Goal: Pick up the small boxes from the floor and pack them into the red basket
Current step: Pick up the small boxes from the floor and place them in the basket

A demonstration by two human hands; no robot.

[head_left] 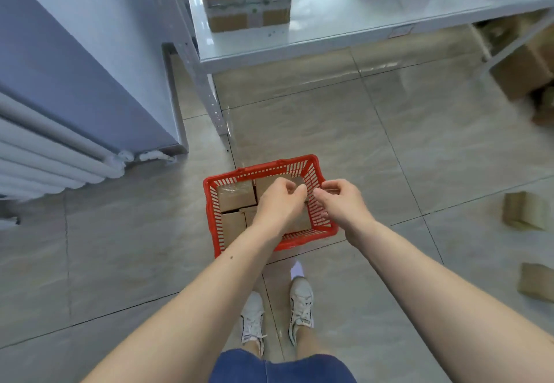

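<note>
- While both hands hover over the red slatted plastic basket (271,200), the main risk — as I judge it — is a box left riding high on its neighbours, which could tip out if the basket is lifted or nudged.
- The left hand (277,203) has its fingers curled down over the brown cardboard box at the far right of the basket (266,186); whether it truly grips it or only presses on it, I cannot tell, since the hand hides the contact.
- The right hand (343,203) sits at 3 o'clock of the left, above the basket's right wall, fingers bent inward with thumb and fingertips close together; whether it pinches anything is unclear.
- Fingers could catch in the open slats of that wall if the box is pushed down hard.
- The basket stands on the grey tiled floor (389,149) just ahead of the person's white sneakers (301,304), at 12 o'clock from them.
- Inside, plain brown boxes lie flat and tight together; the tape-wrapped box at the far left (235,198) shows a glossy top.
- Little free room appears left, so a forced fit may crush a corner.
- Two small cardboard boxes on the floor (523,210) remain at 3 o'clock, well apart from the basket — the packing is likely unfinished.
</note>
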